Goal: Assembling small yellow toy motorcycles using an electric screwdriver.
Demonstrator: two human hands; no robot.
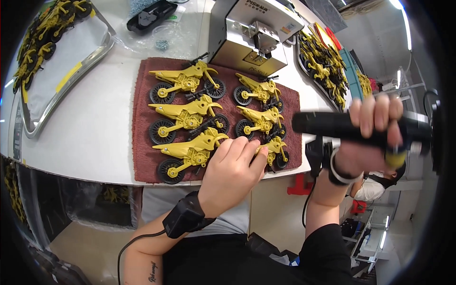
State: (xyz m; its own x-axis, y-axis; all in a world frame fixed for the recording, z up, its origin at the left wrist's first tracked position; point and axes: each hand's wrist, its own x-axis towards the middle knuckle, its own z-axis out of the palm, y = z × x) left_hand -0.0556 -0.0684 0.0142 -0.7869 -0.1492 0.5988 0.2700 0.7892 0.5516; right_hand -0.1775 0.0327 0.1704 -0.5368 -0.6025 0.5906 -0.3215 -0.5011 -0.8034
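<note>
Several yellow toy motorcycles with black wheels lie in two columns on a dark red mat [142, 123]. My left hand [232, 171] rests at the mat's near edge, fingers closed on the front right motorcycle [277, 151], next to the front left motorcycle [190, 153]. My right hand [370, 137] is raised to the right of the mat and grips a black powered screwdriver [332, 126] held sideways, its cable hanging below.
A grey metal machine [251, 35] stands behind the mat. Trays [71, 71] of more yellow motorcycles sit at far left and far right [327, 66]. A black part in a plastic bag [149, 16] lies at the back. The white table edge [95, 175] curves near me.
</note>
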